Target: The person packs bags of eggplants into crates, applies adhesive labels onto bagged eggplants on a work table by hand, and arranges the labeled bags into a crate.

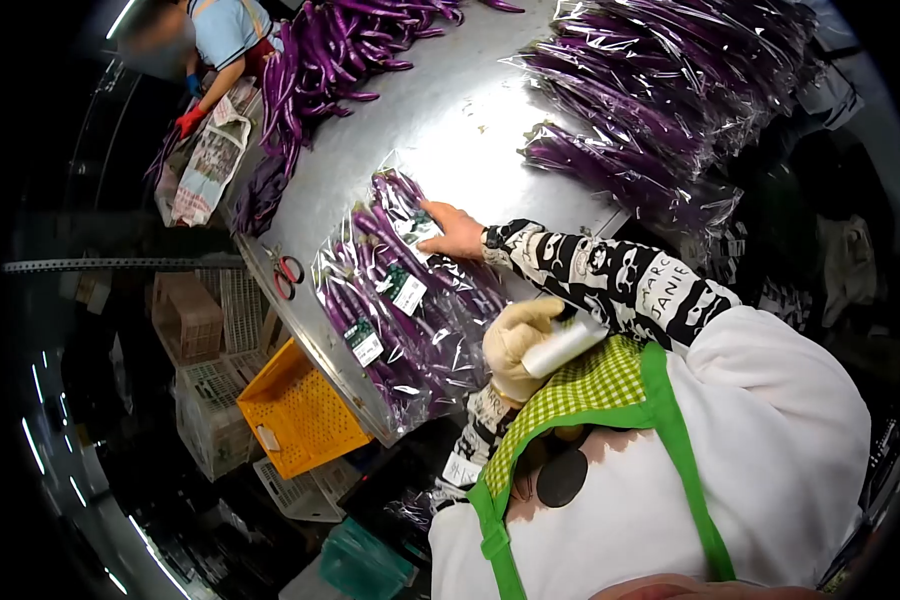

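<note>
Green apron [682, 465] is hanging closest. Left hand [515, 350] is clutching a white roll [567, 346], right hand [457, 232] is touching bagged eggplants [435, 305], can't tell if pinching; slick plastic could be slipping.

Table [445, 110] passable midway, bagged eggplants [660, 85] (piled) blocking

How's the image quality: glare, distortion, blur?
Head view: strong glare whitens part of the metal table; head view: bright streaks reflect off the bagged eggplants; head view: dark, rounded borders suggest a wide-angle lens; head view: a blurred patch covers the co-worker's head; head view: fine print on the labels is too small to read.
</note>
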Demonstrator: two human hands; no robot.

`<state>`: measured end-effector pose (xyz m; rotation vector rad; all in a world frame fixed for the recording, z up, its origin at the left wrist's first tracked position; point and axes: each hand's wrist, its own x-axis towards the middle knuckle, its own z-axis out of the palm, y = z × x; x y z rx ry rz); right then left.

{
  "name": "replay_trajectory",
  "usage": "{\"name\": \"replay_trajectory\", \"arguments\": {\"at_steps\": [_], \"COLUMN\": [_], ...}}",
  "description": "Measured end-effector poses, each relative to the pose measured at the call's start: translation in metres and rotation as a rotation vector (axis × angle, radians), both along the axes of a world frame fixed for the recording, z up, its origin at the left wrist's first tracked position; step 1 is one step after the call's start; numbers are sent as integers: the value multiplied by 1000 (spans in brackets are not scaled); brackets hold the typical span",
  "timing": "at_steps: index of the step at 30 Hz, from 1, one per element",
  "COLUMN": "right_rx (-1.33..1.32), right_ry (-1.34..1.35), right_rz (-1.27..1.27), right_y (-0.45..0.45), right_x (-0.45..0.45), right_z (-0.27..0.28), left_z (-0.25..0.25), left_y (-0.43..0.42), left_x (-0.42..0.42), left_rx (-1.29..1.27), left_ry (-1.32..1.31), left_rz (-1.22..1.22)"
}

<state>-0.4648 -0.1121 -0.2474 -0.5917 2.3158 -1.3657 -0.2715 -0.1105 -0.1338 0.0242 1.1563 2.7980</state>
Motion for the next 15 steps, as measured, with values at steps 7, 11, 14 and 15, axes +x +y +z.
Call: {"name": "replay_trajectory", "arguments": {"at_steps": [7, 11, 14, 15], "right_rx": [328, 858, 853, 878], "right_ry": [495, 671, 743, 667], "right_rz": [-181, -434, -356, -329], "right_y": [158, 268, 284, 276], "right_x": [21, 36, 35, 29], "right_z": [52, 59, 45, 52], "left_z": [-9, -16, -23, -21], "left_y": [4, -4, -8, -5], "left_x": [-27, -29, -46, -48], "left_rx": [-471, -410, -854, -772], "left_ry": [174, 106, 352, 339], "left_rz": [456, 401, 394, 343]}}
